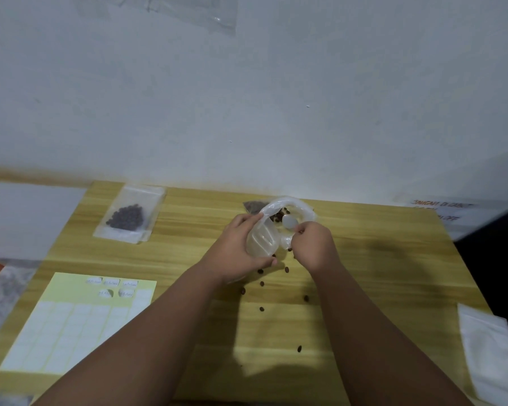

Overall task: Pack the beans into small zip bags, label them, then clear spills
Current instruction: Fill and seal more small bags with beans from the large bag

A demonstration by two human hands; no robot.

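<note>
Left hand (pixel 236 249): fingers curled round a small clear zip bag (pixel 261 240), thumb under its lower edge, the other fingers at its upper edge; the bag is held tilted just above the worktop, mouth toward the larger bag.
Right hand (pixel 314 247): fingers curled tight, pinching what looks like a white plastic spoon (pixel 289 222); only its rounded bowl shows past the fingertips, the handle is hidden in the hand.
Larger clear plastic bag (pixel 298 208): sits open on the worktop beyond both hands, its rim rolled down, with brown beans (pixel 279 215) inside; the spoon bowl lies at its mouth, beside the small bag's opening.
Loose beans (pixel 261 284): several are scattered on the worktop below and between the wrists, one (pixel 299 348) well apart, nearer the person.
Filled zip bag (pixel 128 218): lies flat at the far left of the worktop with a dark heap of beans in its middle, well apart from the hands.
Pale yellow label sheet (pixel 71 326): lies at the near left, rows of white labels on it, a few near its top bearing writing too small to read.
Light wooden worktop (pixel 379 273): pushed against a white wall (pixel 247 98).
White folded sheet (pixel 487 350): rests at the near right edge.
</note>
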